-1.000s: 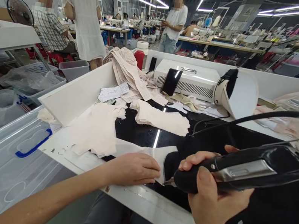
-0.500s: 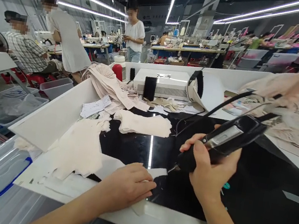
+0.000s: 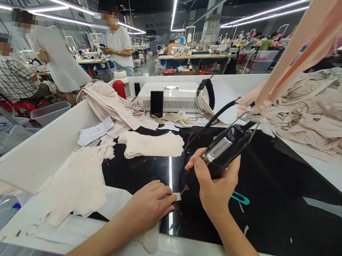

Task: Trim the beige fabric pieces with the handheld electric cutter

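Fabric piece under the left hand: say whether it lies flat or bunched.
Flat: the left hand presses the fabric piece spread on the black tabletop; the right hand holds a tool.

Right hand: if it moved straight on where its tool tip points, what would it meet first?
Probably the pale fabric strip pinned by the left hand; the black tool in the right hand aims down-left at its edge, though depth is unclear.

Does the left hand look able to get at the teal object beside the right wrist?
Probably not directly: the left hand presses down a pale fabric piece, and the right hand, gripping the black cutter, lies between it and the teal object.
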{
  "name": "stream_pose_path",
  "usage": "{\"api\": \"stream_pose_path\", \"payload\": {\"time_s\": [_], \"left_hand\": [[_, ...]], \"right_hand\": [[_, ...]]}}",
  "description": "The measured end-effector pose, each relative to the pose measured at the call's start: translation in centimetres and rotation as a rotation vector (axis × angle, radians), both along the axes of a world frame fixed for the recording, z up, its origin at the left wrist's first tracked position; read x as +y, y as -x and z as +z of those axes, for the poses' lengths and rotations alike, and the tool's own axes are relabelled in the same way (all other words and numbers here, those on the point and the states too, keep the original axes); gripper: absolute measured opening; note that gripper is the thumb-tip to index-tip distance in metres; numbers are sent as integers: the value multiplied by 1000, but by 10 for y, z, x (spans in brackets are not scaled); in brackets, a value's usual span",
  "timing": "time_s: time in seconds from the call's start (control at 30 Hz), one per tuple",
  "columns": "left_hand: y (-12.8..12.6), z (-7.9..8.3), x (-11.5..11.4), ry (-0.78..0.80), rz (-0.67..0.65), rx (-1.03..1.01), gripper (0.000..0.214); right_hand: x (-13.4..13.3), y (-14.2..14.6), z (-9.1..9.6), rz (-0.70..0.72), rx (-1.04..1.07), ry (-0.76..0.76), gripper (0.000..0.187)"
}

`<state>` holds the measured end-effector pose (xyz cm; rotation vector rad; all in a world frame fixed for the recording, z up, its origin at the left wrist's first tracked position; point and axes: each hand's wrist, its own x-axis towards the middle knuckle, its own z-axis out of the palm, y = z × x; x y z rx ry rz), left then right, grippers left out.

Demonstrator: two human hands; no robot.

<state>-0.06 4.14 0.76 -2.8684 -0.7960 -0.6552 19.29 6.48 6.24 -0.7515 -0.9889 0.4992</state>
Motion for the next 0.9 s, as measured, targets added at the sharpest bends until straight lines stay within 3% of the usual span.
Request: {"api": "stream_pose_path", "payload": {"time_s": [0.43, 0.9], "left_hand": [[2, -3, -3, 67, 21, -10, 21], [1, -2, -4, 39, 10, -51, 24]], "right_hand": [[-1, 2, 2, 17, 13, -7, 34], [-3, 0, 1, 2, -14, 20, 30]]}}
